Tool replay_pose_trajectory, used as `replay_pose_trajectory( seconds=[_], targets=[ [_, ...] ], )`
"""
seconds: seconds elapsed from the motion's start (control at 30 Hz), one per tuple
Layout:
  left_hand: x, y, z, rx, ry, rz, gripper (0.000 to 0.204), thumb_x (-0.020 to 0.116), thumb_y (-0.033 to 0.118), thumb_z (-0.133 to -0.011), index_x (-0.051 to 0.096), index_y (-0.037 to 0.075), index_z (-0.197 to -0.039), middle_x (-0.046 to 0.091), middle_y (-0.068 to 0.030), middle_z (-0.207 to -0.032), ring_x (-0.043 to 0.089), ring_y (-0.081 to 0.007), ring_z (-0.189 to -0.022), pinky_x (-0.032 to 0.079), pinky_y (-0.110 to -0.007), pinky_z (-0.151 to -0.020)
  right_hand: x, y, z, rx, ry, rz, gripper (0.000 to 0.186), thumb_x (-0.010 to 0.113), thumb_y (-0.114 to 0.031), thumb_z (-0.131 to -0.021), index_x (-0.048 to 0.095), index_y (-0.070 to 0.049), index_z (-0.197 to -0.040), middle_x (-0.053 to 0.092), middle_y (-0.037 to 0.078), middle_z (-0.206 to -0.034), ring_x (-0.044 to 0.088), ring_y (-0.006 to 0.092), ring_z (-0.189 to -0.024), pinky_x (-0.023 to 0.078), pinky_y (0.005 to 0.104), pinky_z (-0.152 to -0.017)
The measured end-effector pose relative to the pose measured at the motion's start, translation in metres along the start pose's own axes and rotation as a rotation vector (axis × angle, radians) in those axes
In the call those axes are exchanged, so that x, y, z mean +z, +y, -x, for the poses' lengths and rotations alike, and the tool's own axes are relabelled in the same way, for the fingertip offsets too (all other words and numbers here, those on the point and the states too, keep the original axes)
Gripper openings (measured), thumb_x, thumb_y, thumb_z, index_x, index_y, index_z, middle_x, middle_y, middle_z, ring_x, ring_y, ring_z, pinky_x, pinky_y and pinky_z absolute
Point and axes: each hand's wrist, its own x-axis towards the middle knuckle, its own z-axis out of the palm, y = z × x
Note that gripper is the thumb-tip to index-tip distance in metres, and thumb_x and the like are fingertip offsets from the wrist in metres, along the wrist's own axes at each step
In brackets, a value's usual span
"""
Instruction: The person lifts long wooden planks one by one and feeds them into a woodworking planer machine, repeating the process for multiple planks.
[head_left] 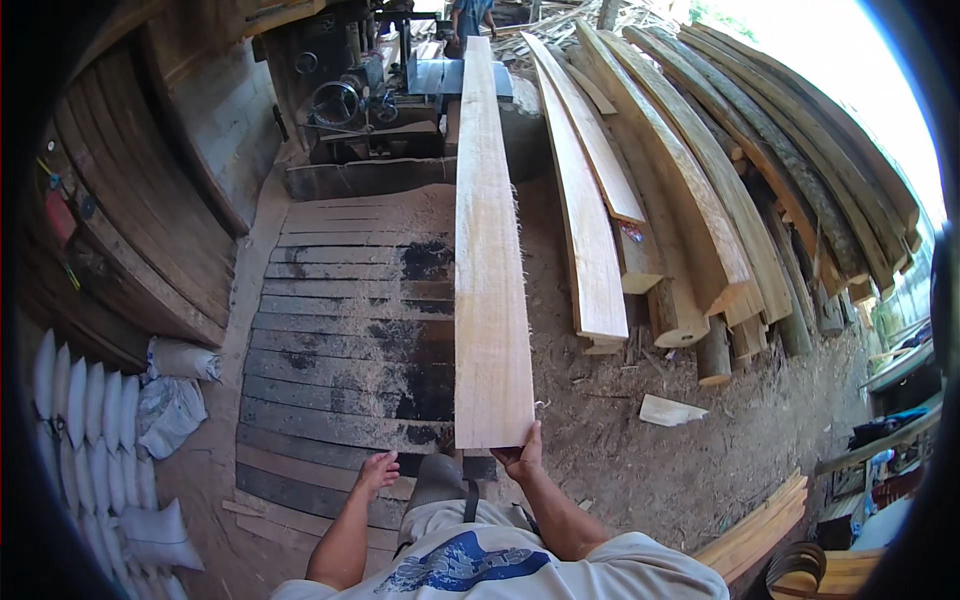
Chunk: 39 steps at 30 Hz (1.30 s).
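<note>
A long pale wooden plank (490, 260) runs straight away from me toward a machine at the far end. My right hand (522, 458) grips the plank's near right corner, thumb up along its edge and the other fingers underneath. Off to the left of the plank's near end, my left hand (377, 473) hangs in the air with nothing in it, its fingers loosely bent and apart. The plank's far end lies by a metal machine table (440, 76).
A machine with a handwheel (335, 103) stands at the far left of the plank. Another person (472, 18) is beyond it. Sawdust covers the slatted floor (340, 330). Sawn planks (590, 240) and logs (760, 130) are stacked right; filled white sacks (160, 535) stand left.
</note>
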Motion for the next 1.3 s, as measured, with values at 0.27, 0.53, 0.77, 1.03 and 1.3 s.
replay_pose_trajectory(
  seconds=[0.27, 0.53, 0.77, 1.03, 1.3],
  targets=[
    [0.105, -0.097, 0.075, 0.133, -0.293, 0.101, 0.066, 0.067, 0.052, -0.081, 0.048, 0.006, -0.125, 0.063, -0.0116, -0.106, 0.063, -0.0206, -0.09, 0.051, -0.037, -0.08, -0.09, 0.082, 0.153, 0.132, 0.053, 0.125, 0.079, 0.043, -0.071, -0.083, 0.042, -0.009, -0.133, 0.055, 0.021, -0.121, 0.057, 0.0389, -0.108, 0.047, 0.0535, -0.09],
    [0.091, -0.272, 0.159, -0.014, -0.259, 0.27, 0.058, 0.073, 0.04, -0.078, 0.06, -0.004, -0.113, 0.066, -0.0155, -0.104, 0.065, -0.0245, -0.093, 0.053, -0.039, -0.078, -0.219, 0.178, 0.318, 0.238, -0.043, 0.215, 0.089, 0.046, -0.075, -0.079, 0.038, -0.007, -0.137, 0.053, 0.021, -0.124, 0.054, 0.0384, -0.113, 0.043, 0.0522, -0.094],
    [0.062, -0.417, 0.309, 0.173, -0.108, 0.172, 0.049, 0.074, 0.037, -0.078, 0.063, -0.002, -0.105, 0.066, -0.0116, -0.096, 0.064, -0.0211, -0.087, 0.052, -0.034, -0.076, -0.317, 0.188, 0.352, 0.091, -0.079, 0.507, 0.084, 0.038, -0.071, -0.086, 0.032, -0.012, -0.145, 0.047, 0.013, -0.136, 0.048, 0.0318, -0.121, 0.038, 0.0451, -0.099],
    [0.029, -0.574, 0.434, 0.141, -0.072, 0.074, 0.05, 0.072, 0.041, -0.08, 0.065, -0.003, -0.102, 0.067, -0.0103, -0.093, 0.062, -0.0174, -0.083, 0.049, -0.031, -0.074, -0.294, 0.239, 0.396, -0.379, -0.254, 0.725, 0.056, 0.043, -0.032, -0.1, 0.026, -0.007, -0.147, 0.041, 0.006, -0.143, 0.042, 0.0167, -0.125, 0.032, 0.0282, -0.104],
    [0.004, -0.78, 0.494, 0.09, 0.031, -0.129, 0.048, 0.071, 0.042, -0.08, 0.066, -0.004, -0.091, 0.066, -0.0087, -0.08, 0.061, -0.016, -0.075, 0.049, -0.031, -0.069, -0.408, 0.318, 0.507, -0.351, -0.201, 0.733, 0.057, 0.046, -0.029, -0.099, 0.026, -0.005, -0.147, 0.041, 0.007, -0.143, 0.043, 0.0148, -0.123, 0.034, 0.0262, -0.102]
  ],
)
